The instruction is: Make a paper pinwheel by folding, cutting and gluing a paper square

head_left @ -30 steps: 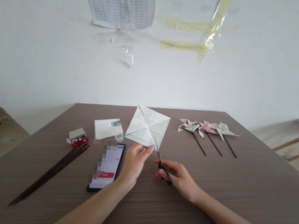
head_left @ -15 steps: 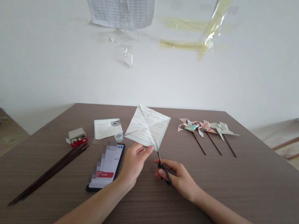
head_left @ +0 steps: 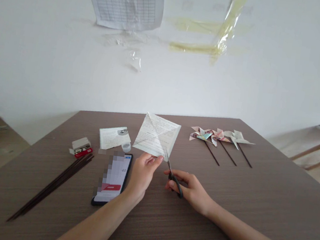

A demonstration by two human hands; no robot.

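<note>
My left hand [head_left: 141, 174] pinches the near corner of a creased square of printed paper [head_left: 158, 135] and holds it up over the brown table [head_left: 255, 203]. My right hand [head_left: 190, 189] grips black-handled scissors [head_left: 174, 176], whose blades meet the paper's near corner beside my left thumb. Whether the blades are apart is too small to tell.
A phone [head_left: 113, 179] with a lit screen lies left of my left hand. Further left are a bundle of dark sticks [head_left: 52, 186] and a small open box [head_left: 81, 147]. A booklet [head_left: 114, 137] with a small white ring lies behind. Three paper pinwheels [head_left: 219, 137] lie at the right.
Almost nothing has moved. Both hands keep their hold on the paper and scissors; the view has shifted very slightly.
</note>
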